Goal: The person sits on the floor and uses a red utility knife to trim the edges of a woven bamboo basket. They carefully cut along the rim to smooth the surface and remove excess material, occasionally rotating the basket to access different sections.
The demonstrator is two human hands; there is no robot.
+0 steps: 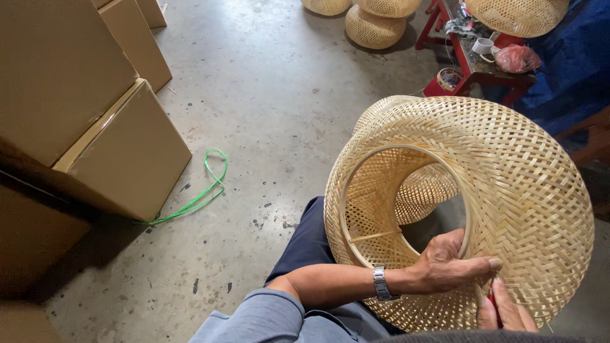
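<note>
A large woven bamboo lampshade (508, 184) rests on my lap, its round opening facing me. My left hand (448, 263), with a metal watch on the wrist, grips the shade's inner rim at the lower right of the opening. My right hand (505, 311) is pressed against the outer weave just below it, pinching a small red tool between the fingers. Most of the right hand is cut off by the frame's lower edge.
Stacked cardboard boxes (95, 127) stand at the left. A green plastic strap (200, 190) lies on the concrete floor. More woven shades (375, 22) sit at the back, beside a red stool-like table (483, 63) with tape rolls and a bag.
</note>
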